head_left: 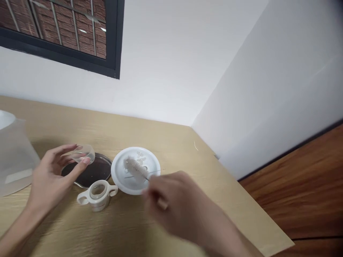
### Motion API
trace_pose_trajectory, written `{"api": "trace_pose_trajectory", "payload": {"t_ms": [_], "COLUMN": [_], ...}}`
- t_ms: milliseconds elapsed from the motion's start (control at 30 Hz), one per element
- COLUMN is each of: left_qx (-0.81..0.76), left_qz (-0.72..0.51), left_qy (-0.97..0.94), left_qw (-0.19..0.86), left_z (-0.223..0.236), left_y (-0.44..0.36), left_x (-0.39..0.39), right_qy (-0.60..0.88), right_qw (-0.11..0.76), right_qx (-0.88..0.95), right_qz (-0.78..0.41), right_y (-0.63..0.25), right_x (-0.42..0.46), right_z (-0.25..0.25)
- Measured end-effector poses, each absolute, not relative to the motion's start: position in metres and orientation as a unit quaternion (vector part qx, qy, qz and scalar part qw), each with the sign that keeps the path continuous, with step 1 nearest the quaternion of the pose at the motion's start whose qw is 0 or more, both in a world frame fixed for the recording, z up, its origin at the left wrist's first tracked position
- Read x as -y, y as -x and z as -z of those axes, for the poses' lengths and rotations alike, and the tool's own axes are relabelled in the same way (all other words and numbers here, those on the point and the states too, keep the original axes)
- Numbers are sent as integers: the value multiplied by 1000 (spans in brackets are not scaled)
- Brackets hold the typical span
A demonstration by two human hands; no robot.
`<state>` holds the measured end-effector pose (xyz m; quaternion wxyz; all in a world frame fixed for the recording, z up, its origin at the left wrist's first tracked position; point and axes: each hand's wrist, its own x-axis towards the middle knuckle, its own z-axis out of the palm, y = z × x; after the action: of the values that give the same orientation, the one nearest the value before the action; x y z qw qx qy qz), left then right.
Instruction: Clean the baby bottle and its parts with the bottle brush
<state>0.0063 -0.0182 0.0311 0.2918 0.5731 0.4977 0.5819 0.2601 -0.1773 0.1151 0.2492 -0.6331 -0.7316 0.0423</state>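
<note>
My left hand (50, 176) pinches a small clear plastic cup (85, 154) between thumb and fingers, above a dark round tray (99, 170). A thin-handled brush with pale, fluffy bristles (135, 167) is gripped in my right hand (182, 205), which is smeared by motion. The bristles are over a white round dish (115, 175); I cannot tell whether they touch it. Small clear bits and a thin rod lie in that dish. Between my hands, in front of the tray, stands a small white two-handled cup (100, 204) with a ring-like opening on top.
At the left edge stands a translucent plastic container (16, 157) with a white top. A thin pale strand (195, 145) lies toward the back right of the wooden table (171, 142). White walls meet behind it, with a barred window (114, 53) at upper left.
</note>
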Motion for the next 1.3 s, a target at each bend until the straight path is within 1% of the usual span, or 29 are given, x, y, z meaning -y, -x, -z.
{"api": "trace_pose_trajectory", "payload": {"t_ms": [33,100,133,200,300,400,500,733,833,1033,1100,1200,1300], "left_qx": [-489,-472,-468,-468,-463,-453,-448,-438,-428,-401,-398,-408,-422], "left_qz": [-583,-588,-585,-574,-563,-565,-573,-589,-606,-613,-613,-604,-591], "left_qy": [-583,-605,-617,-638,-659,-660,-659,-648,-638,-639,-641,-646,-654], "left_qw": [283,257,241,210,189,199,192,203,207,235,235,227,214], "left_z": [-29,-23,-18,-10,-2,-2,-5,-8,-5,-1,-3,-6,-7], "left_y": [-6,-3,-2,0,1,1,-1,-3,-3,-3,-3,-3,-1], "left_x": [18,15,14,10,7,7,7,8,6,4,5,8,8], "right_qy": [656,733,757,770,732,694,662,657,652,639,623,601,612], "right_qw": [221,229,222,211,219,232,255,302,333,419,441,463,467], "right_qx": [720,640,614,591,590,561,544,534,518,544,550,550,560], "right_qz": [-50,-22,-36,-115,-262,-387,-448,-438,-442,-345,-338,-349,-306], "right_y": [-274,-303,-316,-332,-333,-321,-312,-311,-313,-316,-315,-313,-313], "right_x": [173,166,165,165,167,166,160,158,165,159,150,134,123], "right_z": [-114,-100,-88,-62,-30,-21,-22,-17,-24,-51,-56,-56,-48]}}
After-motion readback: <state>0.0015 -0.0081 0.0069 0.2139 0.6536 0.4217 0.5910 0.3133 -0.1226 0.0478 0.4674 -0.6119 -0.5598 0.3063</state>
